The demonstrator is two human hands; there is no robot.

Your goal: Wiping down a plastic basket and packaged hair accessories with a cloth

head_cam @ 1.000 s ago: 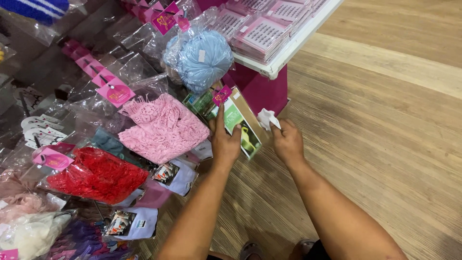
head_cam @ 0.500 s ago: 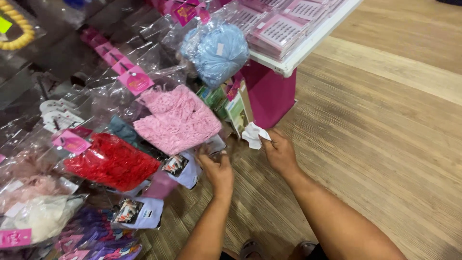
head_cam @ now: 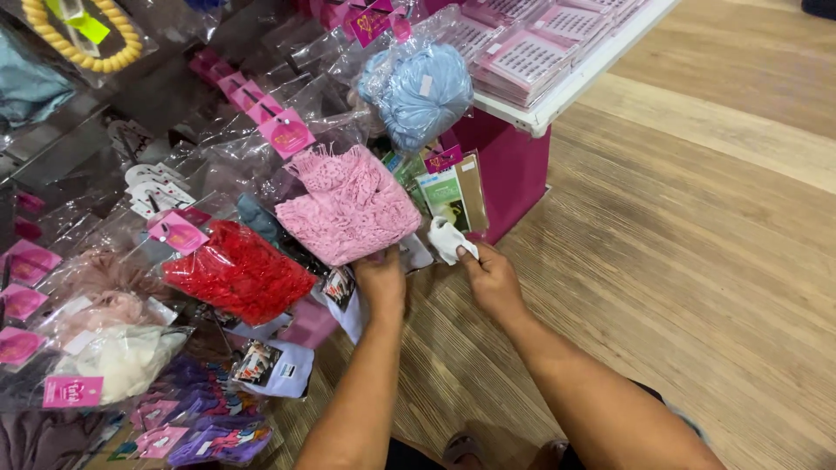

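My left hand (head_cam: 380,280) reaches under a clear bag of pink lace fabric (head_cam: 348,204) hanging on the display rack and touches its lower edge. My right hand (head_cam: 493,277) pinches a small crumpled white cloth (head_cam: 448,239) just below a flat green-and-brown packet (head_cam: 453,198) that hangs beside the pink bag. Both forearms stretch up from the bottom of the view.
More clear bags hang around: red lace (head_cam: 237,271), light blue fabric (head_cam: 424,91), cream and purple items at lower left. A white-edged shelf (head_cam: 557,96) with flat pink packets stands on a magenta base (head_cam: 512,170). Wooden floor (head_cam: 697,261) spreads to the right.
My left hand let go of the green-and-brown packet, which now hangs on the rack, and dropped to the pink lace bag. My right hand with the white cloth lowered slightly.
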